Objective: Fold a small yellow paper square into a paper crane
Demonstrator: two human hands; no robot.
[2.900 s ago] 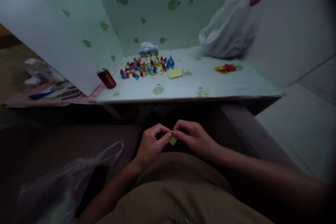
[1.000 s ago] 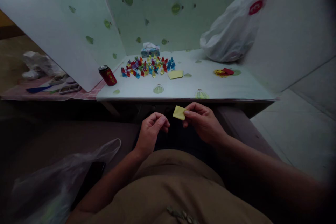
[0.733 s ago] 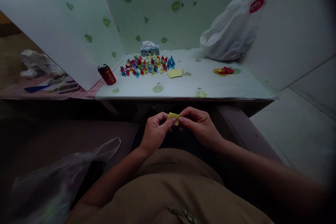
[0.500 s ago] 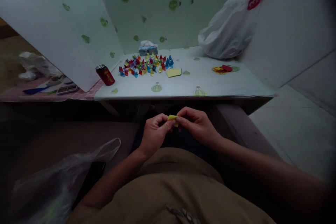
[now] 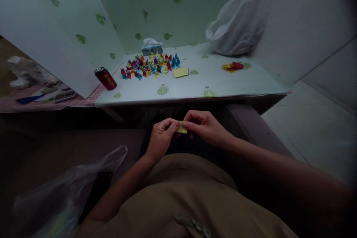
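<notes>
Above my lap, a small piece of yellow paper (image 5: 182, 128) is pinched between both hands. My left hand (image 5: 161, 137) grips its left end with thumb and fingers. At its right end, the thumb and forefinger of my right hand (image 5: 205, 128) are closed on it. On the table beyond lie several small folded paper pieces (image 5: 147, 66) in red, blue, yellow and other colours. A flat stack of yellow paper (image 5: 180, 72) lies to their right. Farther right is a small red and yellow pile (image 5: 232, 67).
A red can (image 5: 106, 79) stands at the table's left, and a tissue box (image 5: 152, 47) is at the back. A full white plastic bag (image 5: 237, 22) leans at the right. A clear bag (image 5: 67, 182) and a dark flat object (image 5: 96, 193) lie on the seat at my left.
The yellow paper has turned and now shows a flat rectangular face between my fingers. The camera view has shifted slightly, so the table scene sits a little farther left and higher.
</notes>
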